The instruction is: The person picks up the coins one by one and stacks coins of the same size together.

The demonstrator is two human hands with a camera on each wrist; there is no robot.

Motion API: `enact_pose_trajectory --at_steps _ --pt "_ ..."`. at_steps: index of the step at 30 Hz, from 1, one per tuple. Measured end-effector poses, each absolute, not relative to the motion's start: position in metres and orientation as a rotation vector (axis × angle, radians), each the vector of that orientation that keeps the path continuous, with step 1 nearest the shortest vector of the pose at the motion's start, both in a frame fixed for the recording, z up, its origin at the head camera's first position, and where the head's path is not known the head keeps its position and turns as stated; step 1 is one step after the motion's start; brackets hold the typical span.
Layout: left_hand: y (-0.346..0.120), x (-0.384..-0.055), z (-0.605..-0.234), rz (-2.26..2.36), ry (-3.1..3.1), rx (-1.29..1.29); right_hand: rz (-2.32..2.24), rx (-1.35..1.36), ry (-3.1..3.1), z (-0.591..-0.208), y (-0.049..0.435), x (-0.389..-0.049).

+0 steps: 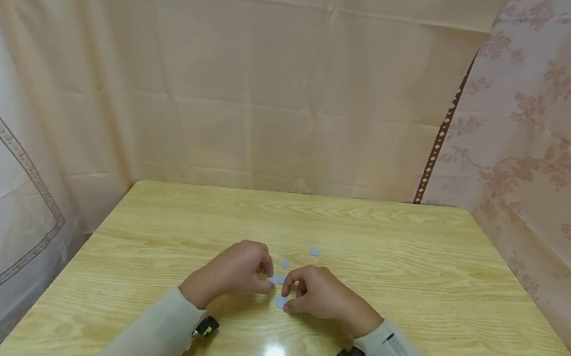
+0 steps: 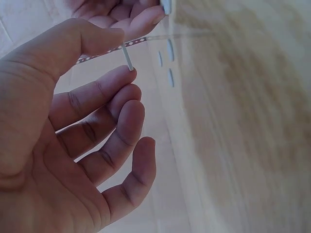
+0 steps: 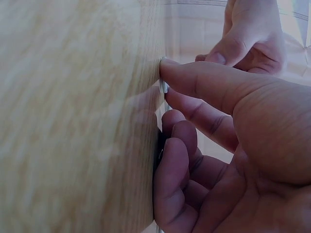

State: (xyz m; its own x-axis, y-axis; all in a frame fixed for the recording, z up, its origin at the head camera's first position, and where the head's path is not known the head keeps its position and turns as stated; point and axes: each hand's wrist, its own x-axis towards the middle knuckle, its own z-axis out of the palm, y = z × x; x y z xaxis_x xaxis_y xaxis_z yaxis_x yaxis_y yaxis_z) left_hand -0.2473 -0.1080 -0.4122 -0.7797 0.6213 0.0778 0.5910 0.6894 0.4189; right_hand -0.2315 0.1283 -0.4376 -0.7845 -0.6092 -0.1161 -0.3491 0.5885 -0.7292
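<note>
My left hand [image 1: 235, 270] pinches a thin pale disc [image 2: 127, 57] by its edges, between thumb and forefinger, and its other fingers curl loosely. In the left wrist view that disc stands out above the table. My right hand [image 1: 326, 295] is low at the tabletop, with thumb and forefinger at opposite edges of another pale disc [image 1: 281, 302]. In the right wrist view that disc [image 3: 164, 87] shows edge-on against the wood, and the curled fingers rest at the surface. The kind of disc does not show beyond flat, round and light blue-white.
Beyond the hands more pale discs lie on the wooden table [image 1: 390, 246]: one [image 1: 315, 251] farthest off, a smaller one [image 1: 285, 264], and one [image 1: 280, 279] between the hands. Cloth curtains [image 1: 298, 83] hang behind the table and at both sides.
</note>
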Motion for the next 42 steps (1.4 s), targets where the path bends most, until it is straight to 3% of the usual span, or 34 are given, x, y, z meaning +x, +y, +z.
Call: enact_pose_trajectory --at_steps 42 --pt "-0.093 -0.242 -0.429 0.639 2.718 0.957 -1.044 -0.812 2.450 -0.436 0.128 -0.231"
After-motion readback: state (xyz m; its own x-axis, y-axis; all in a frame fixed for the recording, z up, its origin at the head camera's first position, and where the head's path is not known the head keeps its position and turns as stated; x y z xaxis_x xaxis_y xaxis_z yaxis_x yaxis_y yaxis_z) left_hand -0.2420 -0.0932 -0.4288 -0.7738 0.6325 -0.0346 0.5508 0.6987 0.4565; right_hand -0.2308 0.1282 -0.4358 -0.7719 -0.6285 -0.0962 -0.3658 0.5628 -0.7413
